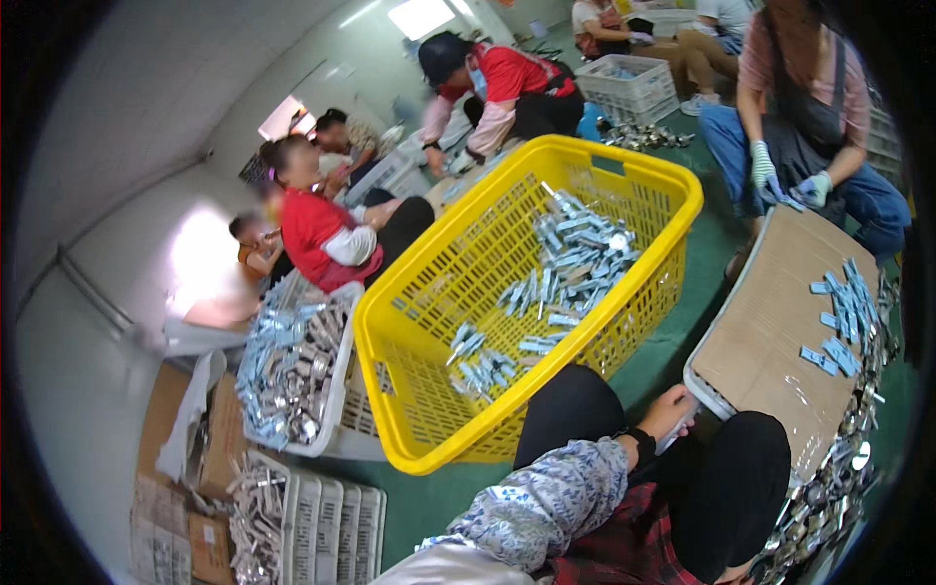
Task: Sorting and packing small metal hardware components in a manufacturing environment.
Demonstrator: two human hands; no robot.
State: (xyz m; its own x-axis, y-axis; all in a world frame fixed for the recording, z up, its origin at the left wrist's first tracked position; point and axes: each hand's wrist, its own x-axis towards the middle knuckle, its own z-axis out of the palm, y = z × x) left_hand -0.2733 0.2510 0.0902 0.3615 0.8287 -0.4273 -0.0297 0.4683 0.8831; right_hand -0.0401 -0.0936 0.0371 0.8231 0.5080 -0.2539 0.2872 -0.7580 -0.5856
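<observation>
My left hand (669, 413), with a dark band at the wrist and a flowered sleeve, is between my knees beside the near corner of a cardboard-topped surface (780, 302). Its fingers curl closed around a pale grey, flat-looking thing (677, 435) that I cannot make out. Several slim metal pieces with light blue covering (846, 317) lie on the cardboard's right side. My right hand does not show; a small patch of skin appears at the lower edge below my right knee, too little to identify.
In front stands a large yellow basket (429, 444) holding blue-and-silver pieces (575, 244). White crates (327, 429) of metal parts stand left. Loose metal parts (819, 497) heap along the cardboard's right side. A gloved co-worker (799, 127) sits across it; several others work behind the basket.
</observation>
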